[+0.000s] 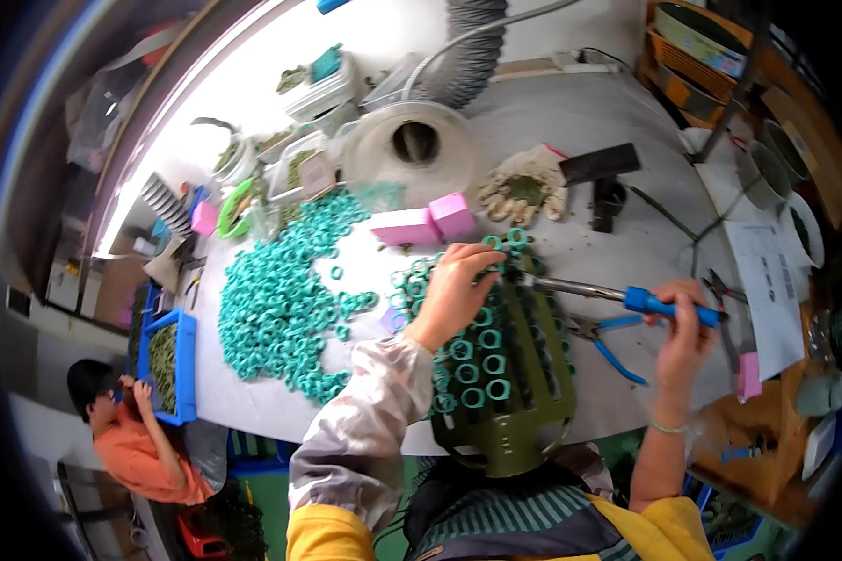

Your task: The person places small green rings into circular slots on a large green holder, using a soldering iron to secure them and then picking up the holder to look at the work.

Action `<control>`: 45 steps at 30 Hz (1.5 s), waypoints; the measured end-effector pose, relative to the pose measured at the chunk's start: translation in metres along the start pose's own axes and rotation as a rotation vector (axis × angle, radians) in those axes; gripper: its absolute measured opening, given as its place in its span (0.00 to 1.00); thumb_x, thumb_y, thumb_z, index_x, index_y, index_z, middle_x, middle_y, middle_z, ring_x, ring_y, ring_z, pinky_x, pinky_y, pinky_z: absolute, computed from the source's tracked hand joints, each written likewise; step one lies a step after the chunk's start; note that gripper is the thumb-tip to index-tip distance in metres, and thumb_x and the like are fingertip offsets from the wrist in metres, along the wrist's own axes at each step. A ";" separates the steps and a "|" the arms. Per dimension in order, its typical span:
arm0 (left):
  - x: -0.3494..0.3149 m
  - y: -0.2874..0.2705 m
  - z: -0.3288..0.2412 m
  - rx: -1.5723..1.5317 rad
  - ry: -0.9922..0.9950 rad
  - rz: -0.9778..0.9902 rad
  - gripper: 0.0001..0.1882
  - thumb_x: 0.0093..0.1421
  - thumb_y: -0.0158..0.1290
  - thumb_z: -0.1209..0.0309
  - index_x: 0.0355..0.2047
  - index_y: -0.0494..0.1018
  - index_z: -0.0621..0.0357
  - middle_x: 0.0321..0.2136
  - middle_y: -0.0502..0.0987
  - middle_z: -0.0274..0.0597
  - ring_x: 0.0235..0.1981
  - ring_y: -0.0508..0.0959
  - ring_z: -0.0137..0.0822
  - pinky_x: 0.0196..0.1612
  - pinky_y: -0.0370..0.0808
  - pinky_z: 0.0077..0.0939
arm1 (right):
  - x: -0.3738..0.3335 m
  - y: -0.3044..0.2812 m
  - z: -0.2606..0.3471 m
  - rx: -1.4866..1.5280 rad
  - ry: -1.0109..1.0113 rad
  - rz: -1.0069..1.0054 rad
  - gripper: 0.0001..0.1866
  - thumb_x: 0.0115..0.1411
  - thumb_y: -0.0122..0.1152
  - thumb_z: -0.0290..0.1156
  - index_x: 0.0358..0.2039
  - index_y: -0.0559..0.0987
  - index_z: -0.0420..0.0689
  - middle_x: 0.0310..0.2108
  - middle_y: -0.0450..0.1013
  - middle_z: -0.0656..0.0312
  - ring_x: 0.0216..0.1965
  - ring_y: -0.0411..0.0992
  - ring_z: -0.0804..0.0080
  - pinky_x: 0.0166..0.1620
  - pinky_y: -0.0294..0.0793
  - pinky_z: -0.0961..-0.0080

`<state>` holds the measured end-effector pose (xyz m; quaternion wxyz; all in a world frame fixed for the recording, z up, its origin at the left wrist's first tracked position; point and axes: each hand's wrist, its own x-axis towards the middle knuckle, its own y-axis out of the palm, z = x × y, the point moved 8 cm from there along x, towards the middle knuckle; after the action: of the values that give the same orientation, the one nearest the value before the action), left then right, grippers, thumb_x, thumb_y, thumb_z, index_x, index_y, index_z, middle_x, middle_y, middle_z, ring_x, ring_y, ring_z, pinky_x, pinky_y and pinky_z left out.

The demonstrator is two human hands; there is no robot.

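- Soldering iron [617, 296] with a blue handle lies across the right hand [685, 329], whose grip is closed around that handle; its metal tip reaches the top of an olive-green rack [510, 425]
- Left hand [454, 292] rests on the rack's upper end, its grip pinched on one teal ring [492, 271] there
- Rows of teal rings fill the rack, too many to count; a loose heap of teal rings [285, 299] lies just left of it
- Two pink blocks [428, 222] sit beyond the rack, one soiled glove [524, 192] beside them, one pair of blue-handled pliers [608, 341] under the iron
- Grey bench [580, 122] carries a round vent [414, 142] with a ribbed hose [468, 47]
- Another person in an orange top [140, 453] sits at the left by a blue tray [170, 360]
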<state>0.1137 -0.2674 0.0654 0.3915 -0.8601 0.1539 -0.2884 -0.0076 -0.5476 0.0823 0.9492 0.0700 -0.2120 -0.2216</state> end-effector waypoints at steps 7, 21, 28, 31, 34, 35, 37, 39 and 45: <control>-0.013 -0.070 0.095 -0.136 -0.331 -0.230 0.08 0.58 0.58 0.74 0.37 0.76 0.61 0.38 0.77 0.49 0.38 0.77 0.50 0.43 0.74 0.42 | -0.002 -0.028 0.009 0.032 0.058 -0.123 0.13 0.65 0.50 0.33 0.28 0.74 0.38 0.33 0.72 0.58 0.30 0.71 0.74 0.24 0.69 0.80; -0.098 -0.133 0.210 0.184 -0.561 -0.173 0.11 0.51 0.65 0.70 0.30 0.74 0.61 0.24 0.78 0.44 0.26 0.80 0.39 0.31 0.76 0.29 | -0.005 -0.033 0.019 -0.041 0.081 -0.091 0.14 0.65 0.52 0.36 0.27 0.74 0.41 0.33 0.70 0.60 0.33 0.71 0.74 0.24 0.69 0.80; -0.074 -0.101 0.090 -0.675 -0.622 -0.099 0.15 0.59 0.58 0.78 0.47 0.75 0.63 0.39 0.74 0.36 0.38 0.77 0.25 0.40 0.74 0.16 | -0.007 -0.029 0.020 -0.033 0.069 -0.078 0.13 0.65 0.50 0.33 0.28 0.75 0.39 0.33 0.71 0.59 0.32 0.71 0.74 0.25 0.71 0.80; -0.046 -0.063 0.024 -0.468 -0.329 0.049 0.16 0.58 0.57 0.81 0.47 0.77 0.58 0.44 0.70 0.36 0.41 0.74 0.27 0.40 0.75 0.18 | -0.006 -0.021 0.024 -0.041 0.051 -0.059 0.13 0.66 0.50 0.33 0.28 0.75 0.37 0.31 0.72 0.58 0.28 0.71 0.74 0.25 0.72 0.79; -0.033 -0.031 -0.016 -0.425 -0.265 0.133 0.15 0.58 0.57 0.82 0.46 0.77 0.58 0.43 0.70 0.36 0.42 0.74 0.28 0.42 0.75 0.21 | -0.006 -0.019 0.020 -0.014 0.044 -0.038 0.13 0.66 0.50 0.32 0.29 0.75 0.36 0.31 0.72 0.57 0.27 0.71 0.74 0.25 0.73 0.80; -0.030 -0.024 -0.019 -0.365 -0.220 0.124 0.15 0.57 0.57 0.82 0.46 0.77 0.58 0.43 0.71 0.38 0.42 0.75 0.31 0.43 0.75 0.24 | -0.007 -0.022 0.013 -0.001 0.043 -0.016 0.13 0.66 0.49 0.31 0.29 0.76 0.36 0.32 0.73 0.56 0.26 0.71 0.73 0.26 0.73 0.79; -0.023 -0.017 -0.027 -0.203 -0.084 0.060 0.16 0.55 0.60 0.80 0.44 0.78 0.57 0.43 0.75 0.42 0.43 0.77 0.42 0.46 0.75 0.32 | -0.008 -0.022 0.009 0.008 0.043 -0.017 0.13 0.66 0.49 0.31 0.30 0.76 0.36 0.32 0.73 0.56 0.26 0.71 0.73 0.26 0.73 0.79; -0.019 -0.008 -0.029 -0.161 -0.071 0.050 0.16 0.54 0.61 0.79 0.44 0.78 0.57 0.43 0.76 0.42 0.44 0.77 0.44 0.47 0.74 0.33 | -0.009 -0.018 0.008 0.024 0.045 -0.010 0.12 0.66 0.49 0.30 0.31 0.76 0.35 0.32 0.74 0.55 0.25 0.72 0.73 0.27 0.74 0.78; -0.015 0.006 -0.027 -0.073 -0.049 0.049 0.17 0.52 0.63 0.78 0.43 0.78 0.56 0.44 0.77 0.43 0.46 0.76 0.47 0.48 0.73 0.36 | -0.009 -0.003 -0.003 0.067 0.041 0.000 0.11 0.66 0.49 0.28 0.30 0.75 0.35 0.32 0.73 0.54 0.25 0.72 0.73 0.27 0.74 0.79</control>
<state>0.0848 -0.2795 0.0698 0.3706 -0.8765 0.1759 -0.2518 -0.0150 -0.5465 0.0759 0.9506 0.1062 -0.1996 -0.2128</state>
